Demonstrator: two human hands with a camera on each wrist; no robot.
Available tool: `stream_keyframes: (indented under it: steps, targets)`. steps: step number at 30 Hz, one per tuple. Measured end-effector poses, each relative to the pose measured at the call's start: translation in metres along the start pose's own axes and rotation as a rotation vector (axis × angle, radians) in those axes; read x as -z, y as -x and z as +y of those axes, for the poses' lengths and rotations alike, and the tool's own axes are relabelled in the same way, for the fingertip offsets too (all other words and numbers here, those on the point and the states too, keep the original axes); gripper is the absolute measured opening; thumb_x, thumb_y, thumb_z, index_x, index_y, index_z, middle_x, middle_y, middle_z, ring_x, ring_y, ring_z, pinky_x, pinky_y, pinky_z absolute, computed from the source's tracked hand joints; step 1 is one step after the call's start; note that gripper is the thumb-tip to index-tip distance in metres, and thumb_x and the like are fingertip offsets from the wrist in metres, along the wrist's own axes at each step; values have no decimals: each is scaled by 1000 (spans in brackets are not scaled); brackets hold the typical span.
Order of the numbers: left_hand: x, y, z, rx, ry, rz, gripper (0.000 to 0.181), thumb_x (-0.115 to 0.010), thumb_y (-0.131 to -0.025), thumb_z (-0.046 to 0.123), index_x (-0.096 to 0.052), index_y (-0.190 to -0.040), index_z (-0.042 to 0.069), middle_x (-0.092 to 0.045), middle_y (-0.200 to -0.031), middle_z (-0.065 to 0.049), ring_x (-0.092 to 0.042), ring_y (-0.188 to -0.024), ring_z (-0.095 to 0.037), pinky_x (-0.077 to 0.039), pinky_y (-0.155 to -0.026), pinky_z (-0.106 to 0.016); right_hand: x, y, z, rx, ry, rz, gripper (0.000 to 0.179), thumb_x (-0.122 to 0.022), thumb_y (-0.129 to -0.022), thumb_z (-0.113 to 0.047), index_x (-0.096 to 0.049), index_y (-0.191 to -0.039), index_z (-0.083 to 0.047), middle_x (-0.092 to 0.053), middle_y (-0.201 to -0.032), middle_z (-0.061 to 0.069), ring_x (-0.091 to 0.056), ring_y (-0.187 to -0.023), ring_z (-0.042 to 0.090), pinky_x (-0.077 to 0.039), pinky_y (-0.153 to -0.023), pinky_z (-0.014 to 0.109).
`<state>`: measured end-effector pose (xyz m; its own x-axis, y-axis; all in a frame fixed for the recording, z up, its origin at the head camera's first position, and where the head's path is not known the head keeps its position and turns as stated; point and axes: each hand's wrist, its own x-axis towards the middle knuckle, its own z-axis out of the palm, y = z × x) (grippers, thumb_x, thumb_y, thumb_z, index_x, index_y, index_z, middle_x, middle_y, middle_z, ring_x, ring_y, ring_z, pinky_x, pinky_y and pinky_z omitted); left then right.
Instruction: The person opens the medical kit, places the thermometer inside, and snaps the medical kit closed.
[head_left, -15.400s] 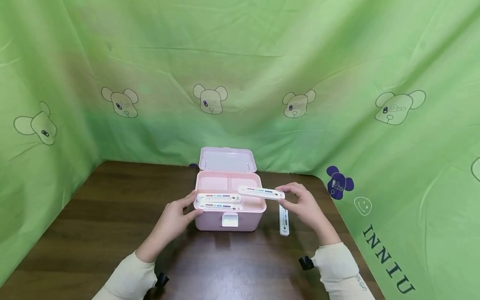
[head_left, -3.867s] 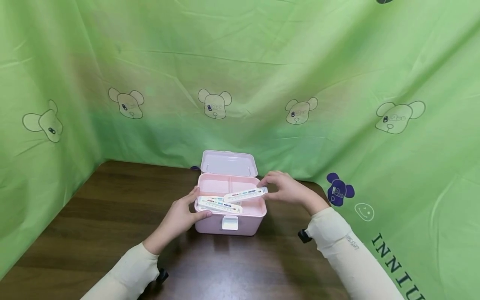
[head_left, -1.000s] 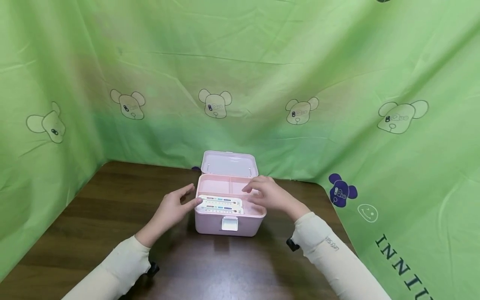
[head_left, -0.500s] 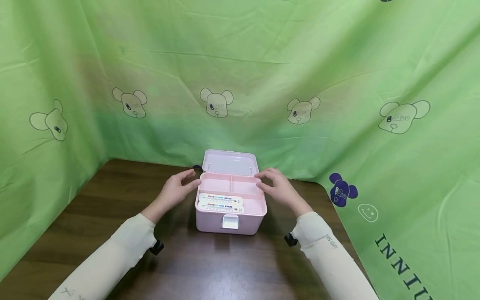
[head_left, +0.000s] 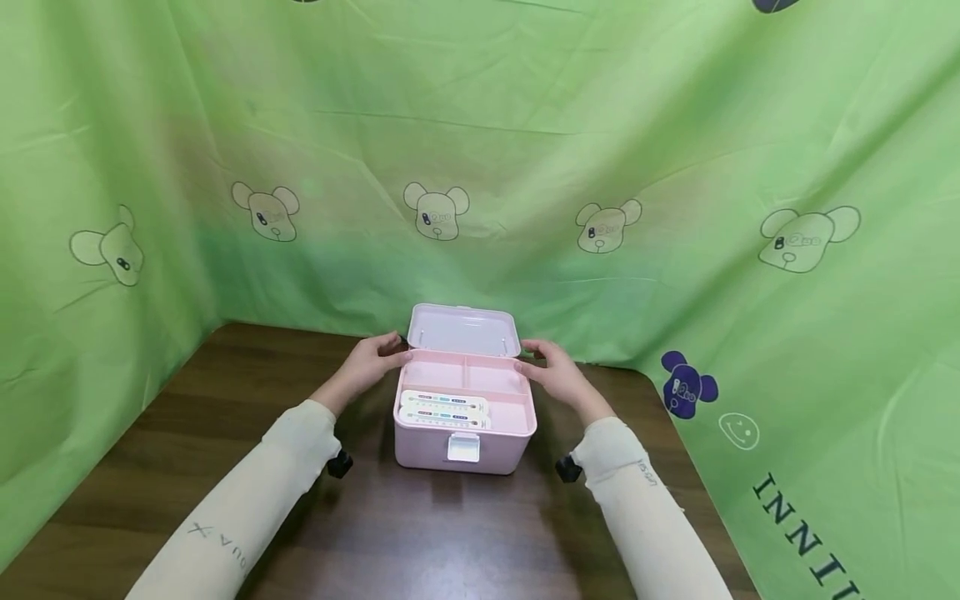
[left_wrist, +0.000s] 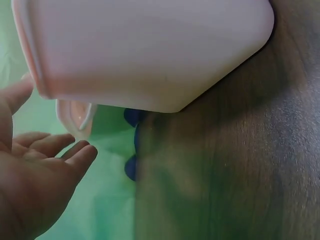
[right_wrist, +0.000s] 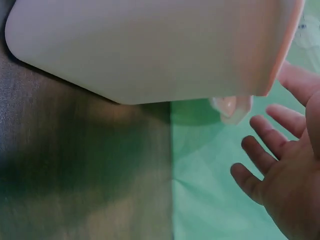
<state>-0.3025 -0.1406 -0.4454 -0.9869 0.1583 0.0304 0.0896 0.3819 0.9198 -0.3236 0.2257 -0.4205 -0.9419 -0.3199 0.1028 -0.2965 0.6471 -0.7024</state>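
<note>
A pink plastic storage box [head_left: 420, 450] stands on the table with its lid [head_left: 465, 332] tipped back. In its front compartment, several long flat white cases [head_left: 445, 403] printed with coloured labels and a scale lie lengthwise on the left side. My left hand [head_left: 367, 363] is at the back left corner, thumb at the rim and fingers extended behind toward the lid's hinge. Mirroring it at the back right corner is my right hand [head_left: 557, 373], its thumb at the rim too. Both wrist views show the left palm [left_wrist: 37, 180] and right palm [right_wrist: 290, 165] holding nothing, fingers spread behind the box.
Two smaller compartments, split by a divider [head_left: 466, 372], fill the back of the box. A white latch [head_left: 463, 447] hangs on its front. The dark wooden table [head_left: 247, 400] meets a green printed curtain [head_left: 510, 150] behind and at both sides.
The right hand, earlier placing a white case, has let go and left the compartment. Both hands have moved back to the rear corners near the lid. The case once on the table is gone from there.
</note>
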Motion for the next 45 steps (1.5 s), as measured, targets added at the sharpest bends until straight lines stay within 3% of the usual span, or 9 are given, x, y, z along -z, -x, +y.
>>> stream_keyframes:
  steps: [4,7,13,17,19,23,31,38,45]
  targets:
    - [-2,-1,-5,30,66,-52,78,-67,-101,31,-26,-160,-1,-35,-163,-19,-32,-152,-36,-31,-122,-50,-6,-2,7,-26,-50,-79,67,-64,-103,-33,-41,-153,5,-50,-149,26,-47,-138,42,-38,-115,55]
    - [-2,0,-7,56,106,-98,76,-62,-104,30,-24,-161,-1,-32,-165,-18,-28,-153,-36,-28,-123,-51,-10,-3,12,-46,-99,-92,65,-61,-104,-33,-41,-152,6,-50,-149,26,-47,-138,41,-37,-117,54]
    - [-2,-2,-7,116,186,-141,76,-59,-105,28,-19,-162,0,-24,-168,-17,-22,-155,-35,-25,-124,-51,-17,-3,17,-99,-352,-131,62,-55,-107,-26,-35,-155,7,-42,-156,27,-46,-140,40,-39,-116,53]
    - [-3,-3,-8,132,229,-150,74,-59,-106,25,-17,-164,4,-21,-169,-16,-21,-156,-33,-25,-124,-49,-22,-3,19,-163,-552,-173,63,-51,-109,-23,-26,-160,3,-39,-158,26,-51,-136,33,-42,-114,46]
    - [-3,-4,-8,131,262,-157,73,-58,-105,21,-18,-164,5,-20,-169,-16,-21,-156,-32,-26,-124,-48,-24,-3,20,-186,-599,-180,62,-50,-109,-22,-25,-161,1,-41,-157,26,-55,-132,29,-45,-112,43]
    - [-4,-3,-9,128,309,-168,71,-57,-105,18,-19,-164,6,-20,-169,-16,-21,-156,-31,-26,-124,-47,-25,-3,20,-197,-615,-159,60,-51,-108,-20,-28,-160,0,-43,-156,26,-58,-128,25,-46,-111,42]
    - [-4,-3,-9,115,336,-169,69,-58,-105,17,-23,-164,13,-20,-170,-14,-22,-156,-31,-27,-124,-48,-23,-1,20,-176,-594,-133,59,-54,-107,-19,-33,-160,-2,-42,-157,25,-53,-134,30,-39,-117,50]
    - [-5,-7,-5,52,342,-163,71,-59,-104,12,-21,-164,11,-19,-170,-14,-18,-157,-30,-26,-124,-48,-21,-5,23,-98,-562,-57,59,-59,-104,-13,-36,-158,-2,-43,-157,24,-43,-142,35,-33,-120,50]
    - [-9,-7,-2,-16,363,-132,70,-57,-104,8,-21,-164,9,-18,-170,-14,-19,-157,-32,-25,-124,-49,-22,-5,20,-93,-579,41,60,-64,-100,-6,-41,-155,-1,-45,-154,26,-40,-145,38,-32,-120,50]
